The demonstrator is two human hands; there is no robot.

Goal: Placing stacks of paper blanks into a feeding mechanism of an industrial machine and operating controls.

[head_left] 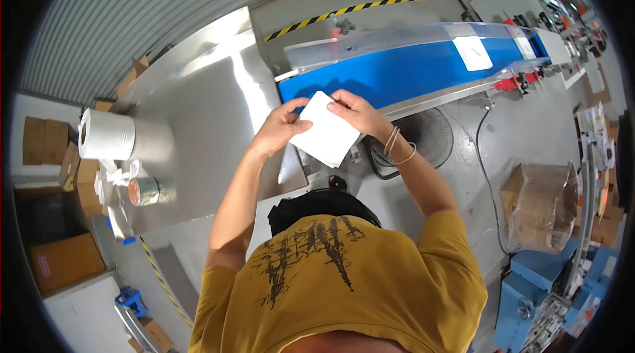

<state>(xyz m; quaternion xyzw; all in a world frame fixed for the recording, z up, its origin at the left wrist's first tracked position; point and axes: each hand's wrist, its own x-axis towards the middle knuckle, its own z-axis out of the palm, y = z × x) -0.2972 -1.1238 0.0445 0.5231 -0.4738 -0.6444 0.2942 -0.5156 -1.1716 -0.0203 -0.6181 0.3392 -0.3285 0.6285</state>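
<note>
In front of my torso, both hands hold a thin stack of white sheets, roughly square and tilted to one corner. My left hand pinches its left edge, thumb on top. My right hand grips the upper right edge, thumb across the top face. The fingers beneath the stack are hidden. Just beyond my hands runs a blue conveyor belt between clear side guards. A flat white packet lies on the belt further right, and another white piece is near its far end.
A steel table stands to the left, bearing a big white roll and a roll of tape. Below the conveyor is a black fan. A cable crosses the floor. Plastic-wrapped cardboard and blue machinery stand at right.
</note>
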